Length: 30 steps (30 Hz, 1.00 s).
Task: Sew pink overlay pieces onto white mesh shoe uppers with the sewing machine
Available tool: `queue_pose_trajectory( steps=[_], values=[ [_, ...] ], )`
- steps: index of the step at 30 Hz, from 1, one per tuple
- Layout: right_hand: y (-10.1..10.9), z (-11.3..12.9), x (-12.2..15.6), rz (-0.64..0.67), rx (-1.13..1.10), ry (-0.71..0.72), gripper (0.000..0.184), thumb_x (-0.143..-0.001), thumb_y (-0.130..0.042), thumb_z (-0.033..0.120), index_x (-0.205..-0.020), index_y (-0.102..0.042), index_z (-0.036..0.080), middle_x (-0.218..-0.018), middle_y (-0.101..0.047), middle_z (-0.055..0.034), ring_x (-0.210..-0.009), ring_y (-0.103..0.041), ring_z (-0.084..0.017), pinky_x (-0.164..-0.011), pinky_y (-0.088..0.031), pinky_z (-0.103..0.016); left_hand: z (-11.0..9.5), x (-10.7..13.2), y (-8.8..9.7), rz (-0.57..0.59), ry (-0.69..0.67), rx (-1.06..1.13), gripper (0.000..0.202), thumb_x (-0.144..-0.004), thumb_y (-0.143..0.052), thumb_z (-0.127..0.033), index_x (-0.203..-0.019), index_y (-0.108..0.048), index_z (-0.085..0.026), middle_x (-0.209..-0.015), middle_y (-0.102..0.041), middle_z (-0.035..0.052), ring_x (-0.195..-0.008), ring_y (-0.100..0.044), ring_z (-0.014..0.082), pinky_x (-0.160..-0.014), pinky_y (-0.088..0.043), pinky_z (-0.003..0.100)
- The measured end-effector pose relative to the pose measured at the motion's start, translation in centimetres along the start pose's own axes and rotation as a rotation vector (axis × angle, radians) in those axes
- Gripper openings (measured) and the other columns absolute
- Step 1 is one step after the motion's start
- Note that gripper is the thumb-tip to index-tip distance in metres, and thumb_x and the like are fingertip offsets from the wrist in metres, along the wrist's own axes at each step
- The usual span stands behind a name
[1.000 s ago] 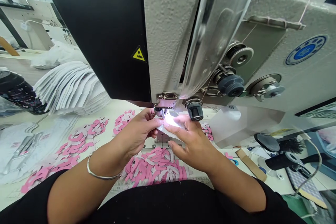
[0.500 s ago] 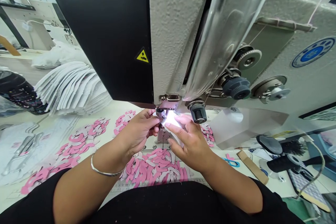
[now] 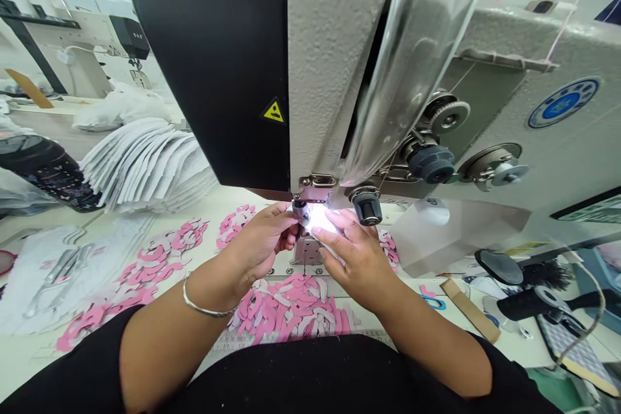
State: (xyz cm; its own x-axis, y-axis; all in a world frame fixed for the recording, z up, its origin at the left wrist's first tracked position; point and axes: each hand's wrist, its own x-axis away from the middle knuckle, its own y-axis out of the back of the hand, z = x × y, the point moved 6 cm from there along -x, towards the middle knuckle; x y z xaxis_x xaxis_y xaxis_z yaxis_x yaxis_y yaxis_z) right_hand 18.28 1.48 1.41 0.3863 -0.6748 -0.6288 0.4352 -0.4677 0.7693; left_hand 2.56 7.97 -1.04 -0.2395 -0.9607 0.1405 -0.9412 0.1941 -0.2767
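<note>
Pale fabric piece (image 3: 321,220): it sits under the sewing machine's lamp, at the presser foot (image 3: 301,209), over the steel needle plate (image 3: 306,251); glare hides most of it.
Left hand (image 3: 257,239): my fingers close narrowly on the piece's left side, touching the presser foot; a silver bangle (image 3: 206,305) circles my wrist.
Right hand (image 3: 354,260): my fingers and thumb hold the piece's right side, just beside the left fingertips.
Machine: the sewing machine (image 3: 330,77) rises far of my hands, with a clear plastic guard (image 3: 417,58) and a dark knob (image 3: 367,206) by the foot.
Table: pink-and-white cut pieces (image 3: 286,310) lie heaped near me; a stack of white pieces (image 3: 150,168) lies far left.
</note>
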Motion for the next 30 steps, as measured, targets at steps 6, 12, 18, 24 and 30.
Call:
queue_pose_trajectory(
  steps=[6,12,18,24,30],
  values=[
    [-0.1,-0.3,-0.3,0.078,0.017,-0.022,0.035,-0.094,-0.055,0.022,-0.126,-0.065,0.032,-0.119,-0.066,-0.008,-0.127,-0.049,-0.029,-0.109,-0.035,-0.053,-0.1,-0.5,-0.2,-0.007,-0.01,0.029,0.013,-0.076,-0.069,-0.023,-0.07,-0.059,-0.018,-0.057,-0.052,-0.0027,-0.051,-0.045,0.0081,-0.047,-0.034,0.02],
    [0.8,-0.8,-0.5,-0.031,0.009,-0.031,0.042,-0.091,-0.055,0.011,-0.119,-0.07,0.039,-0.125,-0.06,-0.0071,-0.115,-0.053,-0.027,-0.097,-0.046,-0.047,-0.3,0.8,0.4,-0.027,-0.064,0.071,0.01,-0.076,-0.071,-0.02,-0.076,-0.062,-0.018,-0.062,-0.055,-0.0023,-0.055,-0.048,0.0083,-0.05,-0.038,0.02],
    [0.5,-0.4,-0.3,-0.158,-0.277,0.092,0.03,-0.091,-0.056,0.009,-0.096,-0.077,0.031,-0.115,-0.069,-0.003,-0.109,-0.06,-0.021,-0.096,-0.049,-0.042,2.9,4.1,1.5,0.236,0.069,-0.053,0.014,-0.077,-0.074,-0.021,-0.089,-0.068,-0.018,-0.06,-0.056,-0.0016,-0.055,-0.049,0.0102,-0.052,-0.041,0.022],
    [0.9,-0.3,0.2,-0.205,-0.394,0.2,0.024,-0.088,-0.06,0.006,-0.089,-0.074,0.026,-0.109,-0.071,-0.0045,-0.113,-0.062,-0.021,-0.098,-0.047,-0.044,4.1,4.8,2.5,0.293,0.166,0.119,0.036,-0.084,-0.071,-0.042,-0.11,-0.069,-0.017,-0.099,-0.068,0.0096,-0.086,-0.063,0.0196,-0.073,-0.055,0.03],
    [1.8,-0.1,2.2,-0.167,-0.408,0.249,0.024,-0.087,-0.06,0.005,-0.092,-0.071,0.026,-0.101,-0.071,-0.0028,-0.11,-0.063,-0.021,-0.098,-0.046,-0.046,3.4,2.3,5.8,-0.166,0.091,0.378,0.016,-0.084,-0.071,-0.029,-0.083,-0.065,-0.014,-0.073,-0.061,0.0026,-0.064,-0.059,0.0097,-0.062,-0.054,0.02]
  ],
)
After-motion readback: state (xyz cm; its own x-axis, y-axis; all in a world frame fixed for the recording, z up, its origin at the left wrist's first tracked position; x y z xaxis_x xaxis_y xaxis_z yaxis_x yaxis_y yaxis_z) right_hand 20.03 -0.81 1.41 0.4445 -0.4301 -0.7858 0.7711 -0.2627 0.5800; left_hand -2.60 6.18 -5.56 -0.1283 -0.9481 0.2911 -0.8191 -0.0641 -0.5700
